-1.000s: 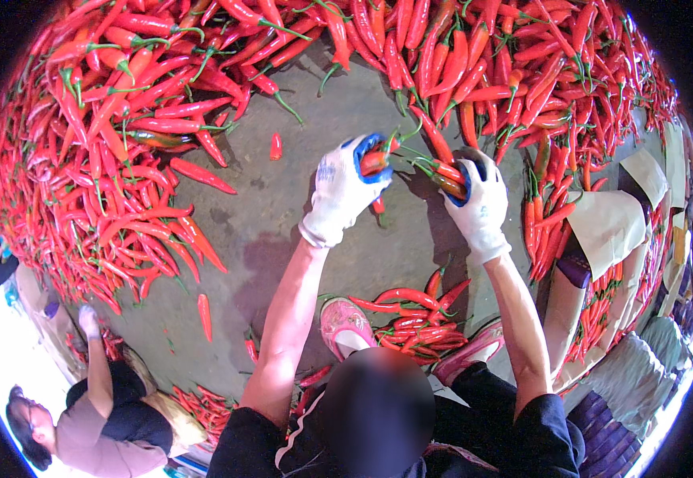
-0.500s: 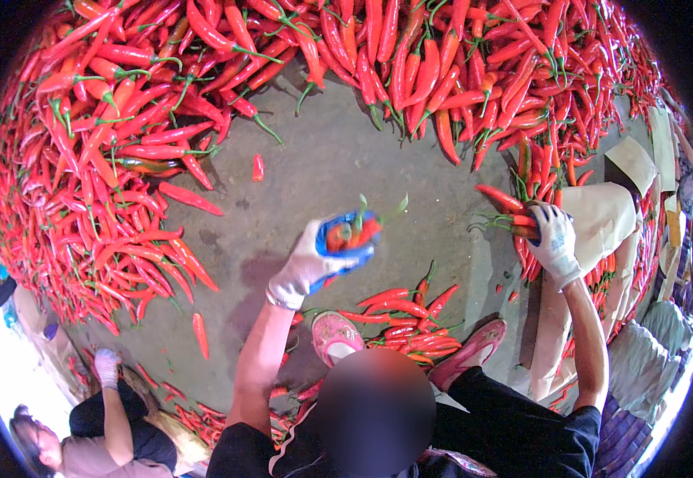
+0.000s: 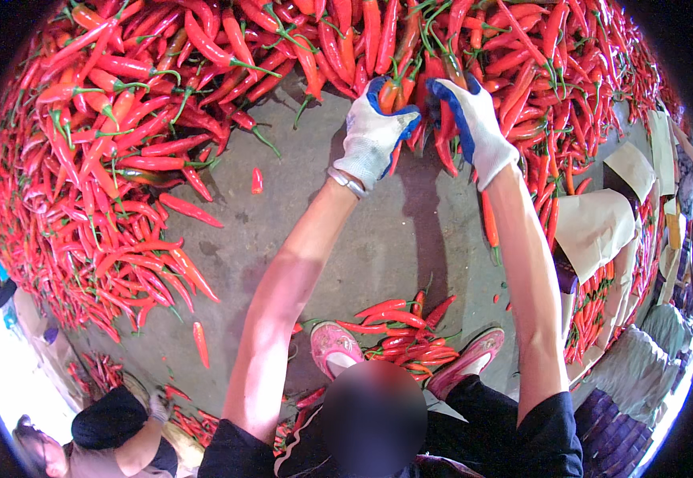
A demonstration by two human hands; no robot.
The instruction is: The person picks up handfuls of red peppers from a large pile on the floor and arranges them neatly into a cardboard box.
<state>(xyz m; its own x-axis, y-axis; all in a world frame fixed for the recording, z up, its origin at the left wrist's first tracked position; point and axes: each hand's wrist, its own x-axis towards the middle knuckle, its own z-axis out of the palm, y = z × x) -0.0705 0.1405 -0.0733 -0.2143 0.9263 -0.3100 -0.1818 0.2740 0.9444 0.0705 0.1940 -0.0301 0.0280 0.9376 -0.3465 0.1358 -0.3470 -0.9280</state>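
Both my gloved hands, white with blue palms, are stretched to the near edge of a large heap of red chili peppers. My left hand is closed round a few red chili peppers, whose green stems point away from me. Close beside it on the right, my right hand has its fingers curled round chili peppers at the heap's edge. Its fingertips are partly hidden among the peppers. Between my feet lies a small pile of red chili peppers on the grey floor.
At the right stands a container lined with brown paper, with chili peppers inside. More peppers heap up along the left side. A loose pepper and a pepper piece lie on the floor. Another person sits at the lower left.
My right hand has left the paper-lined container, where it held peppers, and reached the heap ahead. My left hand has moved away from me and slightly right, still holding peppers. The other person's arm has shifted.
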